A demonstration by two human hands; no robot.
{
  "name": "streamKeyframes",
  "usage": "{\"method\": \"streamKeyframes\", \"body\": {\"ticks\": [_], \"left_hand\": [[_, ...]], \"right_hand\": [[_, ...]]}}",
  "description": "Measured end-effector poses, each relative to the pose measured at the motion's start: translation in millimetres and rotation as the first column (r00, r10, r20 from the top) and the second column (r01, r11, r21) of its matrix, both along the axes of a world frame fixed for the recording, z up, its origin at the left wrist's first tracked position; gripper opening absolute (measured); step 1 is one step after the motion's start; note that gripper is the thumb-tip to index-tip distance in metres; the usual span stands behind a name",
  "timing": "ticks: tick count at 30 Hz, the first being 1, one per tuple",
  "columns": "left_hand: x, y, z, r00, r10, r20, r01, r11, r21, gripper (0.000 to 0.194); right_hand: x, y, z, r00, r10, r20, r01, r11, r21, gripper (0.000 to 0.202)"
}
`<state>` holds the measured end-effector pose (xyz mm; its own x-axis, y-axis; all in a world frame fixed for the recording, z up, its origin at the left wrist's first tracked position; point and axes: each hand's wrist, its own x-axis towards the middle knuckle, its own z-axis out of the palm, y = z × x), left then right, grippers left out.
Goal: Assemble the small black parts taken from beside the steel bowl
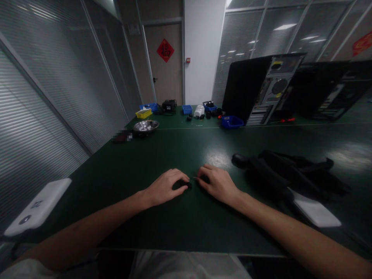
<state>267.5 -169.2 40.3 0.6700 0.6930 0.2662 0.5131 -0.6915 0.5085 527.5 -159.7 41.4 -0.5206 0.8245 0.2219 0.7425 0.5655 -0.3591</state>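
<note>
My left hand (169, 186) rests low over the green table (130, 155), its thumb and fingers closed on a small black part (188, 185). Just to the right, my right hand (217, 183) is closed around a thin tool (195, 178) whose narrow tip points at the black part. Most of the tool is hidden in the fingers. A small gap separates the two hands, and whether the tip touches the part cannot be made out.
A black bag (293, 174) and a white flat box (315, 209) lie right. A metal bowl (146, 126), yellow tray (143, 113) and blue bin (232, 122) stand farther back, beside a computer case (247, 85). A white device (39, 205) lies at the left edge.
</note>
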Motion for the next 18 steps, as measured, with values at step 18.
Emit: {"method": "streamKeyframes", "body": {"ticks": [18], "left_hand": [[-151, 111, -16.1, 0.747, 0.662, -0.061, -0.65, 0.747, 0.14, 0.031]], "right_hand": [[1, 0, 3.9, 1.0, 0.011, -0.001, -0.011, 0.999, -0.035, 0.009]]}}
